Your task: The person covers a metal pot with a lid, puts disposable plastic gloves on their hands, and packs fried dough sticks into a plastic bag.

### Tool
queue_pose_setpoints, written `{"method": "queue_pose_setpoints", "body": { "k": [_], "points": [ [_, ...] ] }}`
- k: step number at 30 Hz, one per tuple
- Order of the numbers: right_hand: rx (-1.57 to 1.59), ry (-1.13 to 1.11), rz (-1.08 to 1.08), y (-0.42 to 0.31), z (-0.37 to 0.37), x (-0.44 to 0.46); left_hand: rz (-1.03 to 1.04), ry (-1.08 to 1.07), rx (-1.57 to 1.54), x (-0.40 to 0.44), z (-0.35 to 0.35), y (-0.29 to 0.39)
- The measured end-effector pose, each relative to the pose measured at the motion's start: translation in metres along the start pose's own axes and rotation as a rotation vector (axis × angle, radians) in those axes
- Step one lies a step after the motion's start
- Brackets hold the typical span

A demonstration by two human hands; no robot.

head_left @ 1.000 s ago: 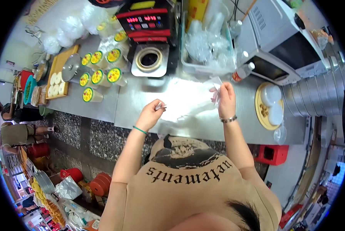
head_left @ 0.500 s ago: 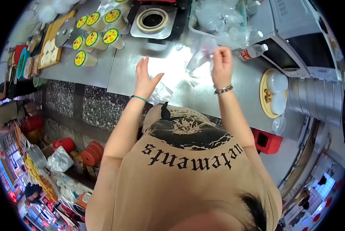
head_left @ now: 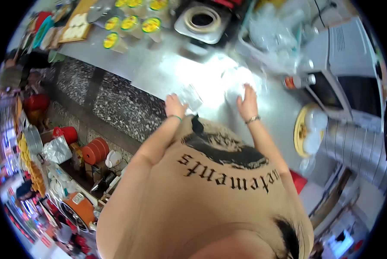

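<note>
clear plastic (head_left: 192,98) just beside left fingers (head_left: 173,98); filmy bag (head_left: 235,80) near right fingers (head_left: 248,91)

Glare and blur veil the middle of the desk

Glare on the desk (head_left: 159,64) washes out the clear plastic (head_left: 237,80) by the right grip (head_left: 248,102), so its outline and any contact are unclear. Blur softens the left grip (head_left: 175,105); whether its fingertips touch the clear wrapper (head_left: 191,97) cannot be told. The picture's top edge cuts off the red machine (head_left: 226,2) and the rearmost cups (head_left: 135,3). The bottle's label (head_left: 290,82) is too smeared to read. The right forearm (head_left: 269,144) hides part of the red box (head_left: 298,181) and some shirt lettering (head_left: 228,179). Small items on the yellow plate (head_left: 298,140) are indistinct.
</note>
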State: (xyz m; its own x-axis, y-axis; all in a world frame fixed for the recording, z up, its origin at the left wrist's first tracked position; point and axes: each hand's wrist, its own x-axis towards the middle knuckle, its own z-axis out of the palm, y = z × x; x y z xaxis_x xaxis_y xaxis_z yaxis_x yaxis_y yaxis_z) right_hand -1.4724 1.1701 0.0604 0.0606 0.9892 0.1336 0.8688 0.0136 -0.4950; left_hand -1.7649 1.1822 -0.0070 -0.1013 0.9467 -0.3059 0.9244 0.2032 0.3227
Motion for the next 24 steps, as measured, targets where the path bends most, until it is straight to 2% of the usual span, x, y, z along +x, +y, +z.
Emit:
{"method": "queue_pose_setpoints", "body": {
  "k": [2,3,4,5,6,8,11,14,16,18,20,21,22,24],
  "points": [
    [0.172,-0.301,0.014,-0.033,0.012,-0.001,0.007,0.085,0.003,-0.01,0.007,0.005],
    [0.056,-0.277,-0.159,-0.039,0.033,-0.004,-0.045,0.097,0.031,-0.012,0.015,0.003],
    [0.075,-0.332,-0.157,-0.052,0.049,0.001,0.016,0.154,0.157,-0.017,0.014,-0.003],
    [0.041,-0.435,-0.082,-0.068,0.06,0.013,-0.137,0.028,-0.143,-0.021,0.002,-0.002],
    [-0.019,-0.556,-0.005,-0.079,0.071,0.019,-0.073,0.097,-0.238,-0.042,-0.022,0.003],
    [-0.168,-0.582,-0.099,-0.08,0.1,0.028,-0.138,0.281,-0.397,-0.07,-0.015,-0.004],
    [-0.299,-0.685,-0.159,-0.099,0.11,0.042,-0.201,0.309,-0.547,-0.125,-0.037,-0.019],
    [-0.402,-0.79,-0.239,-0.093,0.125,0.056,-0.415,0.328,-0.582,-0.16,-0.046,-0.044],
    [-0.445,-0.825,-0.339,-0.081,0.147,0.065,-0.472,0.392,-0.645,-0.178,-0.054,-0.059],
    [-0.275,-0.683,-0.35,-0.077,0.141,0.061,-0.508,0.443,-0.705,-0.19,-0.056,-0.071],
    [-0.2,-0.633,-0.419,-0.106,0.132,0.055,-0.48,0.471,-0.761,-0.195,-0.061,-0.088],
    [-0.172,-0.702,-0.488,-0.133,0.122,0.045,-0.458,0.467,-0.88,-0.2,-0.073,-0.094],
    [0.039,-0.756,-0.567,-0.152,0.123,0.032,-0.43,0.448,-0.893,-0.2,-0.077,-0.103],
    [0.262,-1.015,-0.685,-0.206,0.12,0.0,-0.43,0.45,-0.994,-0.2,-0.087,-0.121]
  ]
}}
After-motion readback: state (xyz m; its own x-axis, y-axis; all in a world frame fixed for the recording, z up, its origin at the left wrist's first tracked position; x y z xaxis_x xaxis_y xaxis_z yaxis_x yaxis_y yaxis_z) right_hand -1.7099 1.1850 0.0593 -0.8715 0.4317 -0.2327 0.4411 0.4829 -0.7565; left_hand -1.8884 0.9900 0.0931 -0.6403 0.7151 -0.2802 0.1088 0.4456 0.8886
